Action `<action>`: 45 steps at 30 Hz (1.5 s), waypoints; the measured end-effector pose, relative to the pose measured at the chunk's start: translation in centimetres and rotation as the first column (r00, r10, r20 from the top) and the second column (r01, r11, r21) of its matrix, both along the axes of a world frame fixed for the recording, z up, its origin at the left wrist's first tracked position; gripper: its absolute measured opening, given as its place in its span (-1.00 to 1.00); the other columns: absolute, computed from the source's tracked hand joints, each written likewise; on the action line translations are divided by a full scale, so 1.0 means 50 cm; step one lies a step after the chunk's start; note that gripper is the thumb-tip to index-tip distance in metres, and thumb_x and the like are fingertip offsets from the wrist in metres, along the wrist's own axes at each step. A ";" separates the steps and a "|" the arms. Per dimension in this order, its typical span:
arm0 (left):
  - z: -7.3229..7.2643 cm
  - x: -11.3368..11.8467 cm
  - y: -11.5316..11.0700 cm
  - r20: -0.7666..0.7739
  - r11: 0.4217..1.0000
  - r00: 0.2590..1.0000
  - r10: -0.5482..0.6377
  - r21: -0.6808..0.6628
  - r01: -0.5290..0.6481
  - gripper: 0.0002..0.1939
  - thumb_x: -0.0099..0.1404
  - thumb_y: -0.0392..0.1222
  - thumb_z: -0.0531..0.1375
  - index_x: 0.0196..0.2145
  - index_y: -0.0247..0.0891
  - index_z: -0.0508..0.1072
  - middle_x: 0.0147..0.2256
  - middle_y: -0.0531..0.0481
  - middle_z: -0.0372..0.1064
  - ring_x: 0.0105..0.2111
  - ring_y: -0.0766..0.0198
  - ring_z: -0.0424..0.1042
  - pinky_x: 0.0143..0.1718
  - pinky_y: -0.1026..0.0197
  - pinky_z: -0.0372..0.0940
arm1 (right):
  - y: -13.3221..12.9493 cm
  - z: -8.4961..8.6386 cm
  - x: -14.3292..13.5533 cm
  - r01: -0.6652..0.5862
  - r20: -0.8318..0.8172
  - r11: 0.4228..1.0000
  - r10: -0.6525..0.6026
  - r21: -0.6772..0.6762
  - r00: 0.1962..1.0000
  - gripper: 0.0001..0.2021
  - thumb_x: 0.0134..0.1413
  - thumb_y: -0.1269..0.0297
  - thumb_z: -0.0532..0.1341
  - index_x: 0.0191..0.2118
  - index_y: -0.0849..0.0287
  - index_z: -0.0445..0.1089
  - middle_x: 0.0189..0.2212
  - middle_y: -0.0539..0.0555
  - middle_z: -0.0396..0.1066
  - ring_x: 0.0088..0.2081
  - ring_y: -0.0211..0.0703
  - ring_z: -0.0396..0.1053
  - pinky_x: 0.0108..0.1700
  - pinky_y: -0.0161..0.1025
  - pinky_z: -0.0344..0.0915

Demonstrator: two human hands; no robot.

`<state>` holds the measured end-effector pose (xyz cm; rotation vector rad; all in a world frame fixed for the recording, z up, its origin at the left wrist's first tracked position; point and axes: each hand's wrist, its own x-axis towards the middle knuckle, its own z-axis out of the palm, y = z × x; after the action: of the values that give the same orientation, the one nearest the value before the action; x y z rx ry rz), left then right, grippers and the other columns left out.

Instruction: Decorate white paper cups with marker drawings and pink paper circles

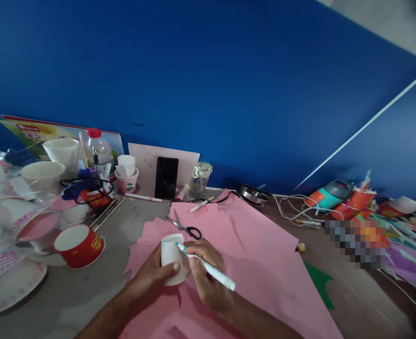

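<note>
Smooth white cup [170, 260], slim marker [213, 271], 2 bare hands [207, 269], matte pink paper [260, 263]

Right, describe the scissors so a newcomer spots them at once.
Find the pink paper on the table. Just beyond the white cup held over it lie the scissors, blades parted. Their black handle sets them apart from the white marker lying farther back.

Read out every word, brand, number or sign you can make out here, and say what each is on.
"tra": end of a word on the red label of the colourful board; its start is unclear.
Too blurred to read: the rest of that board's print, and the yellow mark on the red cup.
Too small to read: any print on the marker lying on the pink paper.
</note>
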<state>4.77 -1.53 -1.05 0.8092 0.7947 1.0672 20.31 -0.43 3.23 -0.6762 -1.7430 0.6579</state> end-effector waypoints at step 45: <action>0.005 -0.010 -0.005 -0.035 0.998 0.998 -0.043 -0.041 0.042 -0.41 0.04 0.03 0.35 -0.01 -0.25 0.38 -0.26 -0.06 0.33 -0.31 0.18 0.28 -0.33 0.22 0.19 | 0.012 0.000 0.009 0.114 -0.002 0.993 -0.114 -0.024 0.994 -0.85 0.18 0.35 0.07 -0.27 0.16 0.39 -0.39 0.11 0.45 -0.27 -0.09 0.44 -0.21 -0.18 0.39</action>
<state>4.29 -1.76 -0.79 0.8101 0.8237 0.9985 20.77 0.18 3.26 -0.7842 -1.6821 0.6017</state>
